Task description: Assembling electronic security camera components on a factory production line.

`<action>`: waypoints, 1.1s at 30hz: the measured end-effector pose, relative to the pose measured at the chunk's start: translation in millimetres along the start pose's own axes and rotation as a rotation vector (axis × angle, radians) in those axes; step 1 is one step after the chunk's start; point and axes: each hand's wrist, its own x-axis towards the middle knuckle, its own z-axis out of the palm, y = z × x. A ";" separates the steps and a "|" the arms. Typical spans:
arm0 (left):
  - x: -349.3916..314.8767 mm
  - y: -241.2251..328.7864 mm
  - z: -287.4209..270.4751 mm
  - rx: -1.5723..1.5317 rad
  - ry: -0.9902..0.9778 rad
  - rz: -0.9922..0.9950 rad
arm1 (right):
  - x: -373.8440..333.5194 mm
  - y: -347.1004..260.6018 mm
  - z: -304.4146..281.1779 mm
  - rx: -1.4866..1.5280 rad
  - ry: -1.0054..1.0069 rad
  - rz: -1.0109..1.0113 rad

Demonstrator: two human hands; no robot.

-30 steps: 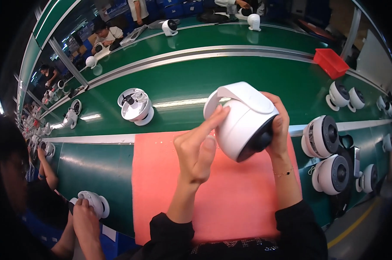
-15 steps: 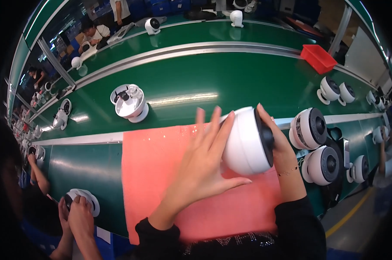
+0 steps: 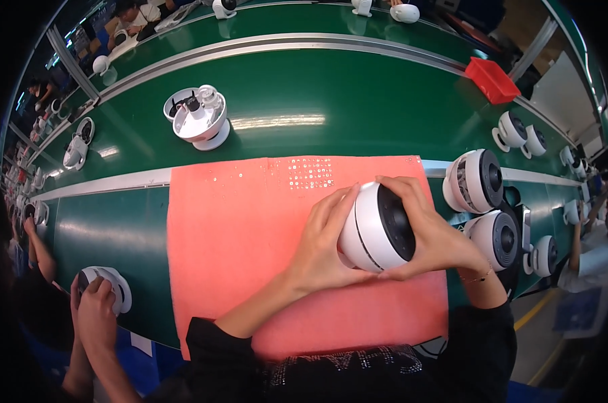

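Note:
Between my two hands is a white, ball-shaped housing (image 3: 366,235) with a black round front, like the head of a small fan. It is tilted, its black side facing right, over a coral-pink cloth (image 3: 230,248). My left hand (image 3: 320,242) is wrapped round its white back, thumb underneath. Around the black front and the lower rim curls my right hand (image 3: 435,235). A thin dark seam runs around the shell. Small shiny pieces (image 3: 310,173), perhaps screws, lie in rows on the cloth beyond my hands.
An opened white unit (image 3: 199,121) stands on the green belt (image 3: 331,94). Two white-and-black fan-like units (image 3: 475,180) sit right of the cloth, with more behind. A red bin (image 3: 492,79) is at the far right. At left, a co-worker's hands (image 3: 97,305) hold a similar white unit (image 3: 120,290).
The housing has come lower and turned so its black front shows more. My left hand, fingers spread before, has closed round it. The view has shifted, revealing more of the shiny pieces.

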 end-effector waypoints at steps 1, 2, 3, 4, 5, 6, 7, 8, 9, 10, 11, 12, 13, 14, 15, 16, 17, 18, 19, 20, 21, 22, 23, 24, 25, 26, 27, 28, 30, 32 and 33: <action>-3.1 -1.3 -1.2 -0.012 0.004 0.018 | 0.3 -1.8 -2.2 -0.025 -0.037 -0.025; -7.2 -2.1 -2.1 -0.018 0.008 0.014 | -0.2 -6.4 -4.0 -0.028 -0.044 -0.021; -11.4 -3.1 -2.8 -0.030 -0.002 0.046 | -0.7 -11.4 -5.9 -0.047 -0.071 -0.009; -15.7 -4.1 -3.6 -0.042 -0.013 0.077 | -1.2 -15.4 -5.8 -0.065 -0.099 0.003; -20.6 -7.0 -4.5 -0.045 -0.006 0.069 | -1.0 -18.1 -1.2 -0.076 -0.082 -0.005; -25.5 -11.8 -5.5 -0.100 0.006 0.042 | -1.1 -18.5 3.5 -0.076 -0.094 -0.004; -31.7 -16.9 -6.5 -0.155 0.020 0.015 | -1.3 -18.5 8.4 -0.066 -0.029 -0.028; -39.9 -21.8 -8.3 -0.181 0.001 -0.054 | -0.8 -20.0 12.1 -0.057 0.037 -0.054; -46.0 -24.5 -9.1 -0.181 0.010 -0.063 | -1.2 -23.3 15.7 -0.053 0.061 -0.024; -51.7 -26.5 -10.2 -0.180 0.006 -0.081 | -1.0 -26.5 21.0 -0.051 0.049 -0.028; -54.6 -27.0 -12.4 -0.180 -0.002 -0.102 | 0.1 -28.0 28.1 -0.045 0.065 -0.030; -58.1 -24.6 -17.1 -0.179 0.005 -0.113 | 1.4 -29.1 35.3 -0.038 0.081 -0.033; -61.5 -18.3 -24.5 -0.160 0.037 -0.135 | 3.0 -29.7 41.9 -0.038 0.103 -0.070; -62.4 -11.5 -30.5 -0.146 0.066 -0.151 | 2.2 -31.6 46.4 -0.037 0.094 -0.068; -66.4 -8.5 -34.3 -0.149 0.071 -0.158 | 1.1 -33.9 50.5 -0.090 0.117 -0.080; -71.7 -5.8 -37.2 -0.011 0.087 -0.082 | 0.4 -36.0 54.4 -0.143 0.140 -0.093; -77.0 -4.0 -39.1 0.132 0.101 -0.008 | 1.2 -38.8 59.3 -0.146 0.148 -0.101; -80.6 -3.6 -37.2 0.132 0.103 -0.015 | 1.9 -41.0 62.4 -0.174 0.127 -0.109; -83.1 -4.1 -33.1 0.138 0.080 -0.010 | 2.5 -43.5 64.8 -0.203 0.108 -0.116; -86.6 -4.6 -30.7 0.152 0.060 -0.008 | 4.6 -48.7 67.8 -0.198 0.114 -0.132; -90.0 -8.3 -27.9 0.121 0.096 0.043 | 5.9 -51.5 70.0 -0.192 0.107 -0.138; -92.7 -8.6 -28.1 0.127 0.100 0.037 | 7.0 -53.9 71.7 -0.237 0.082 -0.135; -93.7 -9.7 -27.6 0.138 0.072 0.028 | 8.0 -54.6 72.7 -0.286 0.061 -0.127; -94.2 -10.0 -27.8 0.149 0.044 0.019 | 9.5 -52.8 74.8 -0.287 0.067 -0.126; -93.9 -9.2 -31.3 0.151 0.046 0.019 | 10.4 -52.9 76.1 -0.286 0.066 -0.128; -92.2 -8.2 -36.6 0.163 0.038 0.020 | 10.5 -52.9 76.5 -0.346 0.050 -0.134; -91.0 -8.6 -41.0 0.175 0.030 0.022 | 10.4 -52.8 76.4 -0.405 0.033 -0.139; -90.6 -10.3 -43.4 0.173 0.030 0.024 | 10.3 -52.4 76.0 -0.408 0.034 -0.138; -91.2 -12.0 -49.8 0.141 -0.044 0.021 | 11.1 -52.5 75.4 -0.405 0.000 -0.153; -88.4 -10.8 -59.0 0.095 -0.073 -0.016 | 10.7 -52.3 74.4 -0.416 -0.001 -0.159; -87.4 -9.6 -62.0 0.045 -0.103 -0.052 | 10.7 -52.1 74.5 -0.429 -0.001 -0.161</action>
